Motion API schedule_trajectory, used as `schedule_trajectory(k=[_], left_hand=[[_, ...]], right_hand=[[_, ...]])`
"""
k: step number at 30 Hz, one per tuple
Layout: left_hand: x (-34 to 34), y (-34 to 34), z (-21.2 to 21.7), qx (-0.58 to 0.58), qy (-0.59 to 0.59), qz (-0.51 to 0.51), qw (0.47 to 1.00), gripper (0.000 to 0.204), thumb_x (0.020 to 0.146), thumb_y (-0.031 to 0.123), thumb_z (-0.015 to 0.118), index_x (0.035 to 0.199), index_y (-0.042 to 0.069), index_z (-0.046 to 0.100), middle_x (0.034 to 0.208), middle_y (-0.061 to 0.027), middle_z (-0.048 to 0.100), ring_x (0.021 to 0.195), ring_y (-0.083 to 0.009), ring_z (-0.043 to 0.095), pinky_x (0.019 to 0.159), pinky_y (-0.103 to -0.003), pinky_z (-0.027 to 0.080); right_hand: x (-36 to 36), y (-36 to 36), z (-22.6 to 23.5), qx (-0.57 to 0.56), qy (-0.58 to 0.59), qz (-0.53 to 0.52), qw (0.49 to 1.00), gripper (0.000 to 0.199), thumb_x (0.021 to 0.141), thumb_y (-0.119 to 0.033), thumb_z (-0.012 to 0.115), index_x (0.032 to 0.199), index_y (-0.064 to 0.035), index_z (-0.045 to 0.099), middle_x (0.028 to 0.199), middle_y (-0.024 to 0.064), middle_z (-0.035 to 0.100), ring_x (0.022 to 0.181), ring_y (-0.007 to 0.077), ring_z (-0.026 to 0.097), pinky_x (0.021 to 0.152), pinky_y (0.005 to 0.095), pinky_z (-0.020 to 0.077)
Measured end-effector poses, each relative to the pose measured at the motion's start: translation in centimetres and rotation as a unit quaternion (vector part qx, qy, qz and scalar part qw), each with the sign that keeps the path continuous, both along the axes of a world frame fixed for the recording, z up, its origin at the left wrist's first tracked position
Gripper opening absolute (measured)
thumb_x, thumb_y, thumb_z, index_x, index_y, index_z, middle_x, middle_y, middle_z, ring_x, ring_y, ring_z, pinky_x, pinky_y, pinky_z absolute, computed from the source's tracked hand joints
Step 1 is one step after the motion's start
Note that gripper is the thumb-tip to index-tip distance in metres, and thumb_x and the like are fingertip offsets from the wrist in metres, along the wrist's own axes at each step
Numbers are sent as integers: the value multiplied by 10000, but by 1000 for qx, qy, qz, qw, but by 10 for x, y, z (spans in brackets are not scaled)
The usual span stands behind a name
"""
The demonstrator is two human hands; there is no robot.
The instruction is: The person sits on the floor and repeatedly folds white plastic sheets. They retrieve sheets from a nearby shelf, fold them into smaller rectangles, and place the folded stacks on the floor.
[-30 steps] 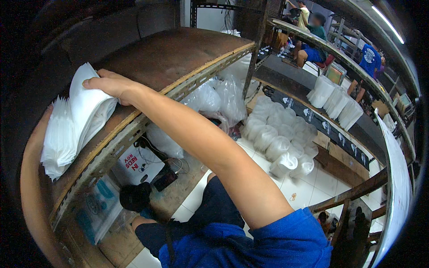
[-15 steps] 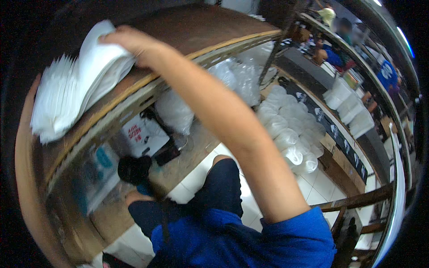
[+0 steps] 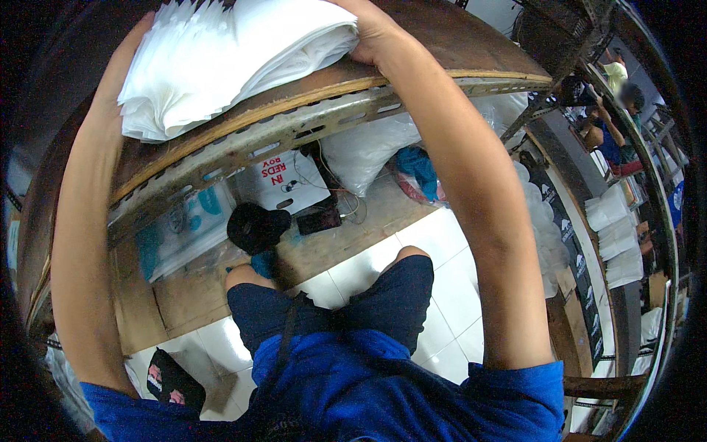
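A thick stack of thin white sheets [image 3: 199, 70] lies on the brown tabletop [image 3: 434, 44], its left edges fanned out and its right part bent over in a curve. At the stack's right end my right hand [image 3: 370, 31] grips the folded sheets, the thumb low on the near side and the fingers partly hidden. My left hand [image 3: 138, 46] clasps the fanned left end, with most of its fingers out of sight behind the sheets. Both arms reach up around the stack.
Below the tabletop's metal edge sit a black cap [image 3: 254, 228], a phone [image 3: 319, 221], a white printed bag [image 3: 283, 180] and clear plastic bags [image 3: 368, 151]. Rounded translucent white items [image 3: 541, 236] are heaped at the right. Several people [image 3: 615, 121] are beyond the rack.
The view has shifted, with the stack now higher and further right in it. My right hand has gone from the top of the folded part to its right end.
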State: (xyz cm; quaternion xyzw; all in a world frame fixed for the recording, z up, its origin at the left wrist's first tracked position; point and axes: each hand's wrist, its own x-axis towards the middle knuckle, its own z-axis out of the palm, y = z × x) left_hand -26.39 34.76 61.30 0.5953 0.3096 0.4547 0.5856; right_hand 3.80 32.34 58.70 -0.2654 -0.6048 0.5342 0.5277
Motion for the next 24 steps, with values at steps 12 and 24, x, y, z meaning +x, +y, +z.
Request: schedule_trajectory(k=[12,24], left_hand=[[103,-84,16,-9,-128,-67,990,338,932,318,593,1037,2,650,978,-152,704,866,-243,687,834,-368,558],[307,-186,-18,-12,-124,-254,959,502,936,392,544,1194,-38,571,1060,-167,664,903,-245,659,824,-354,538]], right_hand=[[33,-82,44,-65,-22,-82,994,500,823,-347,708,1168,-6,588,1067,141,677,969,241,643,853,384,508],[130,-258,23,64,-271,-504,818,583,861,-322,629,1312,16,479,1124,151,611,975,196,616,841,287,482]])
